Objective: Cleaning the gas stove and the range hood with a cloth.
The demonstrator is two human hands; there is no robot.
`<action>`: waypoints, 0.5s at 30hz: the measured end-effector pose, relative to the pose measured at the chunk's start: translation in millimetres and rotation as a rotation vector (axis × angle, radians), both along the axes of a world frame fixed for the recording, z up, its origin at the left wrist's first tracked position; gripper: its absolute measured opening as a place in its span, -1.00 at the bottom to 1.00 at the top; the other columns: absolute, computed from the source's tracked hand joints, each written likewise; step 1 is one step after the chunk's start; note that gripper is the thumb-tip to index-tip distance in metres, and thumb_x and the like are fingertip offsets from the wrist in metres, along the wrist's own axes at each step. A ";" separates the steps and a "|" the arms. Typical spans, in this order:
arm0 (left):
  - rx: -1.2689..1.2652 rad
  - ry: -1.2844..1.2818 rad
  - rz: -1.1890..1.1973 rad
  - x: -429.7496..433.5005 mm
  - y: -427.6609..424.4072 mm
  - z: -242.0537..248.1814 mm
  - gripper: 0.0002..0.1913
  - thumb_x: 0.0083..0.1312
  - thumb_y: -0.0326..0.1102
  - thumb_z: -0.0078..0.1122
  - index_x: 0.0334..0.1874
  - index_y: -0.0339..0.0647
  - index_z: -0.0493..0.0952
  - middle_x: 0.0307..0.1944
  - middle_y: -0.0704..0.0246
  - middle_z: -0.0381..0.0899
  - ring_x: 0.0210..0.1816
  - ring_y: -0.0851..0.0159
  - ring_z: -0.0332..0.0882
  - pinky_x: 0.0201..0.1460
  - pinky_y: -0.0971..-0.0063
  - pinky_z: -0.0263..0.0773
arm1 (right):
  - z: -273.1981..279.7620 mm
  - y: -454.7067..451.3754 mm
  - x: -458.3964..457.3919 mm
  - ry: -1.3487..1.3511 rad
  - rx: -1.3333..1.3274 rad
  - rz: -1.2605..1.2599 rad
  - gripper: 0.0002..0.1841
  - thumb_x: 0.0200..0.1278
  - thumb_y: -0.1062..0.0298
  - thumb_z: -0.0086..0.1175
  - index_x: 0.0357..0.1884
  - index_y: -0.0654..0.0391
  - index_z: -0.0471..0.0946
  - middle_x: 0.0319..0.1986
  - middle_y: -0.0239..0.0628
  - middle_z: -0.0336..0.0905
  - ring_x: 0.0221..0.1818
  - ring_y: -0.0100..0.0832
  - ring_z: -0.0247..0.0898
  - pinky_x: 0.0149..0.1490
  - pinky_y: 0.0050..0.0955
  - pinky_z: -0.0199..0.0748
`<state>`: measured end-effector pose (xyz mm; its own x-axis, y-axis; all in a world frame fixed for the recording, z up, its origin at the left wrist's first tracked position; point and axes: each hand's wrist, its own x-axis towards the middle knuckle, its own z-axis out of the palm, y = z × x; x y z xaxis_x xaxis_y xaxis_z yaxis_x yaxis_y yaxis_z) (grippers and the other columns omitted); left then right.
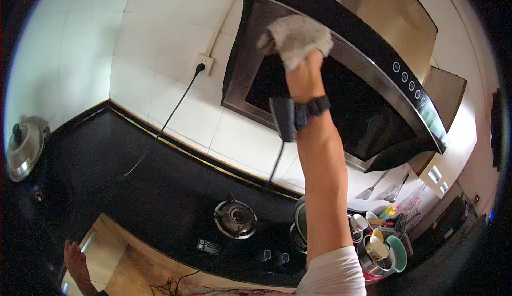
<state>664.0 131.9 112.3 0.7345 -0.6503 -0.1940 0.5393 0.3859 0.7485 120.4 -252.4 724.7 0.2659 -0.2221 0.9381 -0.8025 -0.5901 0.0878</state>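
Note:
My right hand (pixel 307 65) is raised to the range hood (pixel 276 116), with a greyish-white cloth (pixel 300 35) in its grip. The cloth lies against the hood's metal frame near the upper front edge and hides my fingers. A black strap with a box-shaped device (pixel 283 119) is on that wrist. Low at the left, my left hand (pixel 75 259) is by the front edge of the black countertop (pixel 132 188); it is dim, and nothing shows in it. Round touch buttons (pixel 412 86) line the hood's black front panel.
Below the hood is a gas burner (pixel 236 219); a pot (pixel 300 224) is partly behind my forearm. Bowls and a green basin (pixel 397 254) crowd the right side. A lidded pan (pixel 26 150) stands far left. A plugged black cord (pixel 180 100) crosses the tiled wall.

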 end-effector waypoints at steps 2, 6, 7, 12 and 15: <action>0.132 -0.143 -0.015 7.4 12.7 -1.7 -0.51 0.37 -0.19 0.08 0.34 -0.02 0.30 -0.11 0.49 0.55 -0.15 0.54 0.47 -0.21 0.70 0.37 | -9.9 -2.5 20.4 -0.420 0.338 0.701 -0.54 0.44 -0.03 -0.24 0.19 0.03 0.37 0.16 -0.18 0.41 0.18 -0.12 0.35 0.23 -0.13 0.39; 0.086 -0.090 -0.052 -1.5 21.9 15.1 -0.50 0.38 -0.21 0.06 0.36 -0.03 0.28 -0.05 0.46 0.53 -0.11 0.50 0.46 -0.11 0.66 0.37 | -16.3 46.9 77.1 -1.091 0.610 1.400 -0.52 0.44 -0.08 -0.28 0.13 0.06 0.40 0.13 -0.19 0.43 0.14 -0.11 0.36 0.20 -0.12 0.40; 0.069 -0.068 -0.074 -6.9 23.6 18.8 -0.50 0.38 -0.22 0.06 0.36 -0.04 0.28 -0.04 0.44 0.52 -0.10 0.49 0.46 -0.08 0.65 0.37 | -12.8 48.4 71.5 -1.056 0.582 1.294 -0.50 0.41 -0.12 -0.31 0.08 0.02 0.45 0.09 -0.21 0.48 0.09 -0.12 0.40 0.15 -0.11 0.43; -0.070 0.075 0.000 -6.7 32.1 -6.7 -0.48 0.38 -0.23 0.07 0.38 -0.05 0.27 0.00 0.41 0.51 -0.05 0.47 0.45 0.02 0.61 0.33 | -25.0 82.6 -20.8 -0.842 0.667 1.333 -0.60 0.48 0.15 -0.19 0.22 0.16 0.30 0.17 -0.17 0.36 0.23 -0.19 0.27 0.30 -0.28 0.30; -0.051 -0.088 -0.070 -0.5 33.9 -21.3 -0.47 0.37 -0.23 0.09 0.38 -0.06 0.26 0.01 0.41 0.50 -0.02 0.47 0.45 0.03 0.62 0.31 | -34.4 136.7 -48.5 -0.805 0.503 1.068 -0.58 0.36 0.42 -0.07 0.24 0.21 0.25 0.16 -0.15 0.35 0.22 -0.22 0.28 0.30 -0.33 0.28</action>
<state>663.5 165.7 91.0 0.6994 -0.7082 -0.0965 0.4997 0.3881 0.7744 71.8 -115.7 690.2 -0.0432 -0.6068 0.7937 0.3088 -0.7636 -0.5670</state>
